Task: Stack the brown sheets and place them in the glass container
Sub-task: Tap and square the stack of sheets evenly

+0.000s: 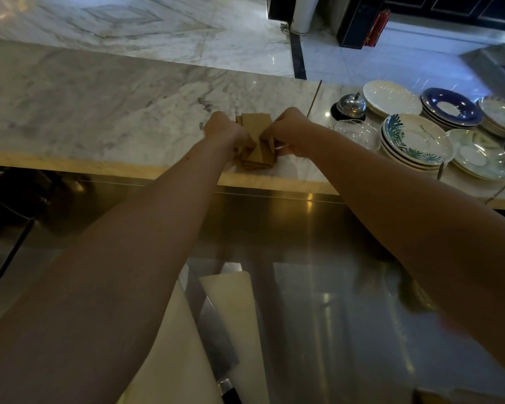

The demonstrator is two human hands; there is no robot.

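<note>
A small pile of brown sheets [258, 141] lies on the marble counter [99, 106] near its front edge. My left hand [223, 131] grips the pile from the left, and my right hand [292, 132] pinches it from the right; both arms reach out over a steel surface. The top sheet sits askew across those under it. A clear glass dish [354, 132] stands on the counter just right of my right hand. Whether glass lies under the pile I cannot tell.
Stacks of plates [414, 141] fill the counter's right end, with a metal call bell [349, 104] behind the glass dish. Below me lie white cutting boards [233, 322] and a cleaver [213, 325] on the steel worktop [347, 301].
</note>
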